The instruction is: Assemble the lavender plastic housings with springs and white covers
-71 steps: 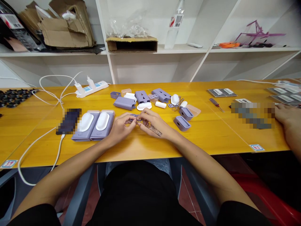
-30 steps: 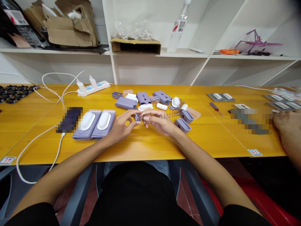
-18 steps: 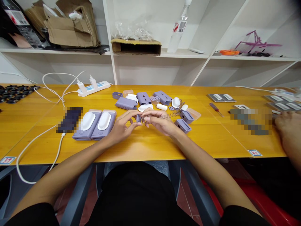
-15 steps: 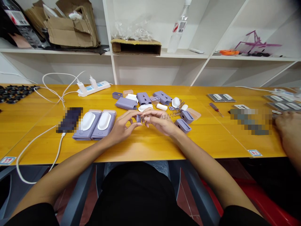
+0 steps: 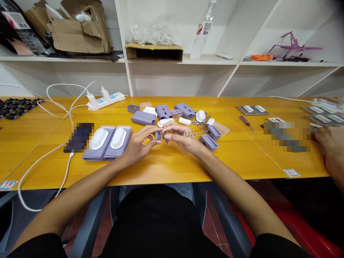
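Observation:
Between the fingertips of my left hand (image 5: 138, 145) is a small purple plastic part (image 5: 157, 135), its far side hidden by the fingers. My right hand (image 5: 182, 138) is closed on a metal coil spring (image 5: 197, 133), whose one end meets the purple part while the other trails out to the right. Two hollow purple housings (image 5: 209, 142) lie just right of my right hand. Behind both hands are purple shells (image 5: 163, 112), white oval caps (image 5: 200, 116) and a white cylinder (image 5: 184, 121). Left of my left hand stand two purple devices with white oval tops (image 5: 118, 138).
A blurred-out dark phone-like item (image 5: 79, 137) with a white cable lies at the left, near a power strip (image 5: 106, 101). To the right are a screwdriver (image 5: 246, 123), grey plates (image 5: 252, 110) and another person's hand (image 5: 329, 143). White shelving (image 5: 166, 80) rises behind the table.
The view has shifted very slightly. Both hands stay in nearly the same place, holding the purple part and spring; no other clear change shows.

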A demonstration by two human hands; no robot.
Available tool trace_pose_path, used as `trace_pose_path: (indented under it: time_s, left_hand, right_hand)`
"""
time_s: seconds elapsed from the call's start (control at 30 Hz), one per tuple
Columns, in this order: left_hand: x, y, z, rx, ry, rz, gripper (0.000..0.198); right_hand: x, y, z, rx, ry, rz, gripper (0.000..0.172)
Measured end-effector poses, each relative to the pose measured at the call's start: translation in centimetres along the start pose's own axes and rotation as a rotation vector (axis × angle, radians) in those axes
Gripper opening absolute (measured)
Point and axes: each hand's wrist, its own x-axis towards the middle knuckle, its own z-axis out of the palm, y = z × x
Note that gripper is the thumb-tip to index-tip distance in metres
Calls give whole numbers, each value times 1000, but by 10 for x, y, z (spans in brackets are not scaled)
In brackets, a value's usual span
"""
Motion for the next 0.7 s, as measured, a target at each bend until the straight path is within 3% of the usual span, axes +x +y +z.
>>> trace_pose_path:
  time_s: [0.7]
  left_hand:
    - [1, 1, -1, 46, 27, 36, 44]
  right_hand:
    - [0, -5, 2, -47, -15, -28, 17]
